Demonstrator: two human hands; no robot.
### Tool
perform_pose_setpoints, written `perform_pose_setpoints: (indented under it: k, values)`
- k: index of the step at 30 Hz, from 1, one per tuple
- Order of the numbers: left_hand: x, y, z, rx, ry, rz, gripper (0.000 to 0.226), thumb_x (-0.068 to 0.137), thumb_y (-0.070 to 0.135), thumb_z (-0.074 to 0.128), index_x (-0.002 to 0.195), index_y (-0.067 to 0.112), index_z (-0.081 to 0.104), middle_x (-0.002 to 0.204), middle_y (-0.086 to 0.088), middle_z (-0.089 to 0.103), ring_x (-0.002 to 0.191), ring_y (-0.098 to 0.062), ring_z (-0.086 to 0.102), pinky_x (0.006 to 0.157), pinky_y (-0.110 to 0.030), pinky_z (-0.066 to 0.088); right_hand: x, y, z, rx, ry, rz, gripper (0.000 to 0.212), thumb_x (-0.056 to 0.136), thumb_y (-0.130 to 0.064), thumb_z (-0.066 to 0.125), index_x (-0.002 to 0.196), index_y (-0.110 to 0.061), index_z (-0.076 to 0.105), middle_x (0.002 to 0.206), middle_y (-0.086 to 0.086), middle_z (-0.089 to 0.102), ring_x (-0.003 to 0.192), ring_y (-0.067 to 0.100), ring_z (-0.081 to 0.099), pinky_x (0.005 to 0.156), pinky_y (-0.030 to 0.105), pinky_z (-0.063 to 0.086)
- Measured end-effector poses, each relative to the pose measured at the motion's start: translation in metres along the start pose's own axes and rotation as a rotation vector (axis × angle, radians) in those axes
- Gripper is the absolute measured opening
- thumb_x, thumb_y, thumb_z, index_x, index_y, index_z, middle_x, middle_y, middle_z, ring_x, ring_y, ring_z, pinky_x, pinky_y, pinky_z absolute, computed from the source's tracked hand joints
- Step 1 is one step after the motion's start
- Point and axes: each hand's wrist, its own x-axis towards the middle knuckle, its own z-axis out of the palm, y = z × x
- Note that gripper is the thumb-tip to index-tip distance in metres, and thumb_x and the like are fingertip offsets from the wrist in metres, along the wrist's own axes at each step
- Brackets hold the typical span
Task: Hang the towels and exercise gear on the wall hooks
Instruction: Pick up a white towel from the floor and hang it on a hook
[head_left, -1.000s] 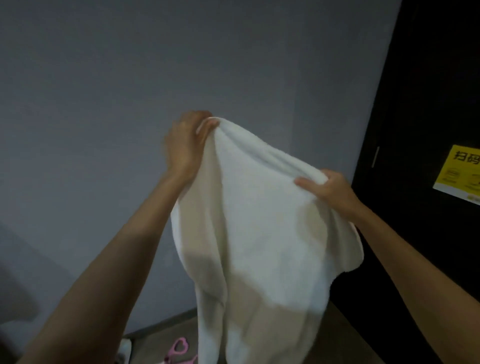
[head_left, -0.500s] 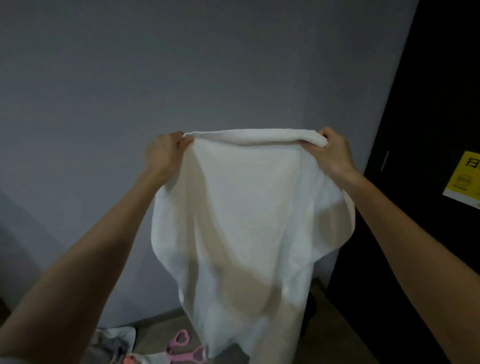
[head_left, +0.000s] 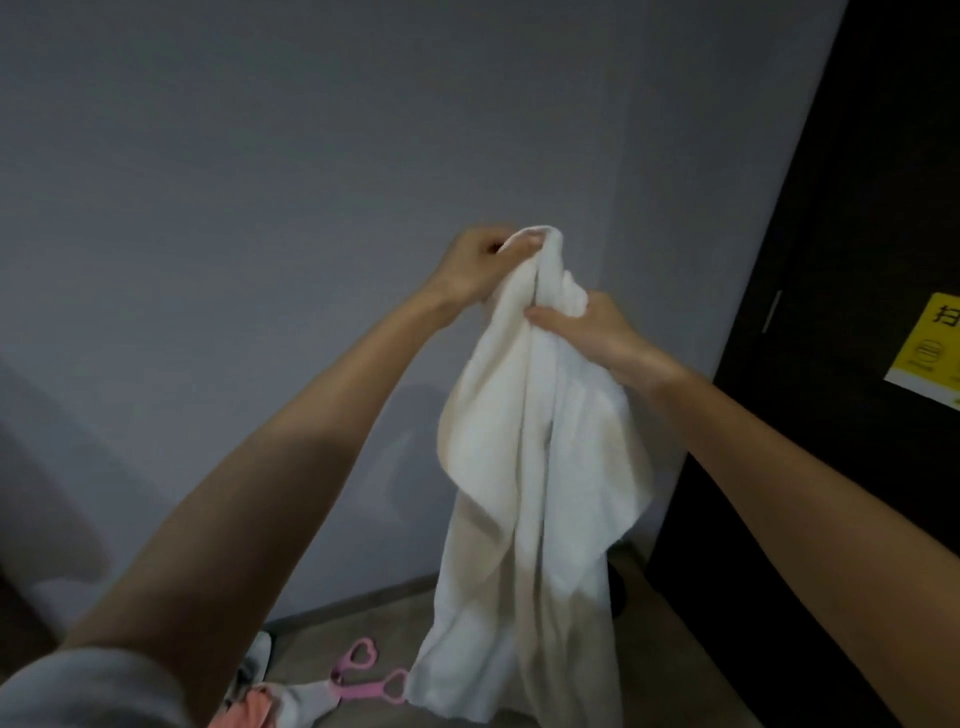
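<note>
White towel (head_left: 540, 467), bunched at top, hanging in long folds

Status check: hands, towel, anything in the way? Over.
Left hand grips white towel at top; right hand grips it just below. Towel gathered, hanging free, not yet hooked. No hook in view; pink heart-handled item on floor beneath.

A plain grey wall (head_left: 260, 156) fills most of the view in dim light. At the right stands a dark door (head_left: 857, 234) bearing a yellow sticker (head_left: 930, 348). A skirting board (head_left: 353, 603) meets the beige floor (head_left: 670, 623) below.
</note>
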Motion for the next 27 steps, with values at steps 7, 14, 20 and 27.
perform_pose_setpoints:
  k: [7, 14, 20, 27]
  values:
    - [-0.047, -0.071, 0.022, -0.033, -0.189, -0.274, 0.095, 0.08, 0.042, 0.069, 0.149, 0.034, 0.005, 0.153, -0.002, 0.025, 0.139, -0.017, 0.029, 0.106, -0.033, 0.036, 0.01, -0.002, -0.03, 0.12, 0.276, 0.003, 0.051, 0.069, -0.042, 0.077, 0.111, -0.014, 0.065, 0.106, 0.004, 0.07, 0.097, 0.019, 0.067, 0.089, 0.042, 0.054]
    - [-0.076, -0.104, 0.091, -0.318, -0.133, -0.216, 0.099, 0.072, 0.026, 0.081, 0.148, 0.023, 0.018, 0.147, 0.007, 0.036, 0.13, -0.008, 0.042, 0.107, -0.032, 0.04, 0.028, -0.019, -0.043, 0.162, 0.322, -0.069, 0.042, 0.072, -0.039, 0.075, 0.106, -0.016, 0.067, 0.101, 0.001, 0.072, 0.095, 0.015, 0.068, 0.089, 0.041, 0.055]
    - [-0.049, -0.11, 0.088, -0.278, 0.126, -0.06, 0.064, 0.082, 0.018, 0.069, 0.136, 0.008, 0.036, 0.122, 0.003, 0.05, 0.108, -0.003, 0.051, 0.084, -0.002, 0.042, 0.035, -0.005, -0.064, -0.111, 0.382, -0.084, 0.041, 0.085, -0.035, 0.064, 0.117, -0.011, 0.056, 0.113, 0.004, 0.064, 0.104, 0.021, 0.061, 0.09, 0.035, 0.051]
    - [-0.017, -0.103, 0.068, -0.094, 0.155, 0.065, 0.049, 0.078, 0.043, 0.062, 0.119, 0.021, 0.05, 0.104, 0.009, 0.059, 0.093, -0.006, 0.057, 0.077, -0.021, 0.046, 0.029, 0.013, -0.077, -0.779, 0.23, -0.2, 0.092, 0.082, -0.034, 0.066, 0.15, -0.023, 0.005, 0.155, 0.011, 0.015, 0.142, 0.036, 0.011, 0.116, 0.052, 0.01]
